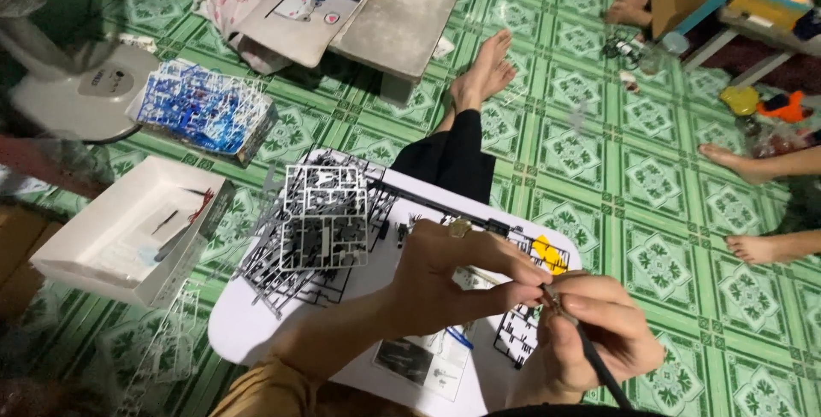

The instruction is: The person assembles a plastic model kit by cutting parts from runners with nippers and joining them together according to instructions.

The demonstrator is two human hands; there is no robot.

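Pinched between the thumb and forefinger of the left hand (445, 276) is a tiny part, too small and too blurred to be identified; only a pale speck is seen at the fingertips. A thin dark tool (590, 357) is gripped by the right hand (599, 331), its fingers closed around the shaft, and its tip is brought against the pinched part, so that the two hands meet just above the work surface. The lower end of the tool is cut off by the bottom edge of the view. Beneath the hands a white lap table (248, 323) is seen, partly covered by the forearms. On it a printed instruction sheet (428, 361) is laid, half hidden under the left wrist, and a black parts frame (517, 336) lies beside it, with a small yellow piece (549, 253) just beyond. Further left, white and grey parts frames (325, 216) are stacked, overlapping one another. Off the table, an open white box (128, 229) is set on the green tiled floor (599, 152), and a bundle of blue and clear frames (205, 109) rests behind it. Bare feet of other people are seen at the right edge.
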